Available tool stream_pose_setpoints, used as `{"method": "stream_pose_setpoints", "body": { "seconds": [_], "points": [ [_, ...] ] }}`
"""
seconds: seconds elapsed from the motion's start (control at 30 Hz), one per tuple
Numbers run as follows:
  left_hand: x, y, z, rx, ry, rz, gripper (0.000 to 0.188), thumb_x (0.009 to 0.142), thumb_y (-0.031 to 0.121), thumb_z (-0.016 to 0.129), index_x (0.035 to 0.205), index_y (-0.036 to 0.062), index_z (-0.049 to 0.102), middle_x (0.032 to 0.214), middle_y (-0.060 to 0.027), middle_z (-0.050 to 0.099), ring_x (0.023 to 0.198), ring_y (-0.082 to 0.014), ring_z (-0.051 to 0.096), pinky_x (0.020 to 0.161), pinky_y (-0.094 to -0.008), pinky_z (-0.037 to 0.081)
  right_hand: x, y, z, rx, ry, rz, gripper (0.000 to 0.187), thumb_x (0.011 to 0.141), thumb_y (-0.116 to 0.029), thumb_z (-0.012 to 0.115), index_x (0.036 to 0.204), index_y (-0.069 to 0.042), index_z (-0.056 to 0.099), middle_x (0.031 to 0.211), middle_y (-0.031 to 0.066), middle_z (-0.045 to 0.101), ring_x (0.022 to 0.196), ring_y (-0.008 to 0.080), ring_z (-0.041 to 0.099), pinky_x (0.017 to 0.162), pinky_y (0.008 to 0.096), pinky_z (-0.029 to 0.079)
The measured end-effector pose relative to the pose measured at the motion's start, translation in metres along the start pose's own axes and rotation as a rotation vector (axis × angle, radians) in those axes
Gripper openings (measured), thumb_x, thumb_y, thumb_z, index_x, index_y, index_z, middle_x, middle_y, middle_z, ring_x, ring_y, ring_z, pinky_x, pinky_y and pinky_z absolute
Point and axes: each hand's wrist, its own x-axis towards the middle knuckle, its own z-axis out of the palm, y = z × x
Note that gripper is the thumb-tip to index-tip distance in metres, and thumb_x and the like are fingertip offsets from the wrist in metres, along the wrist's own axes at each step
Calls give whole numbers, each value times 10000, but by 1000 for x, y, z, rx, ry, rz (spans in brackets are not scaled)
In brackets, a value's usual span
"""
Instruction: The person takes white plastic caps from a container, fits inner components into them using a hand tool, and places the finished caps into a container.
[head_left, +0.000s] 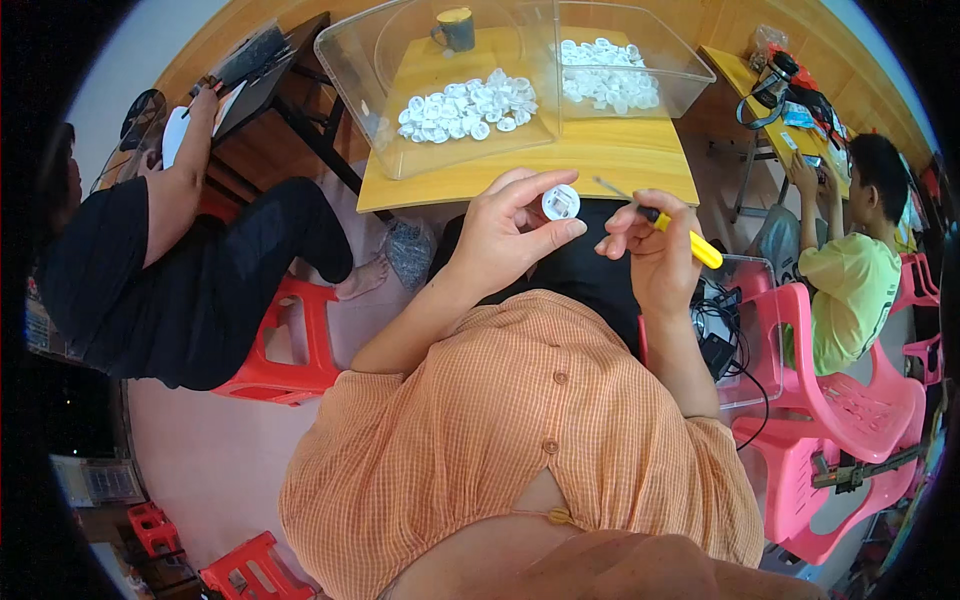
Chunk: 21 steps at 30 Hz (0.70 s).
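Between the thumb and fingers of my left hand (510, 225) is a small round white plastic part (561, 202), its hollow side with inner details facing up. My right hand (660, 250) grips a screwdriver (692, 241) with a yellow and black handle. Its thin metal shaft points up and left toward the white part, apart from it. Both hands are in front of my body, just short of the table's near edge. Beyond them, a clear plastic bin (400, 160) holds many similar white parts (470, 108). A second clear bin (690, 85) to its right holds another pile (608, 75).
A dark mug (455, 32) with a yellow top is seen through the left bin on the yellow table (640, 160). One person (130, 260) sits at left, another (850, 260) at right. A pink chair (840, 390) and a clear box with cables (735, 330) are at my right.
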Motion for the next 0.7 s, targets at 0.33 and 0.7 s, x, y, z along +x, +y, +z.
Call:
{"method": "stream_pose_setpoints", "body": {
  "seconds": [0.33,0.7],
  "points": [
    [-9,-5,-3,-209,-29,71,483,770,-13,742,1225,-6,581,982,-41,565,885,-108,592,764,-217,518,-6,-10,12,-13,-138,105,370,989,-301,467,985,52,577,799,169,634,633,208,620,646,341,557],
    [-14,-3,-2,-503,-69,-36,446,846,-13,656,1275,-3,533,1168,-142,601,978,-162,618,855,-277,521,-1,-14,11,87,-23,255,366,989,-309,460,929,35,570,738,153,632,583,193,615,590,351,570]
  ]
}}
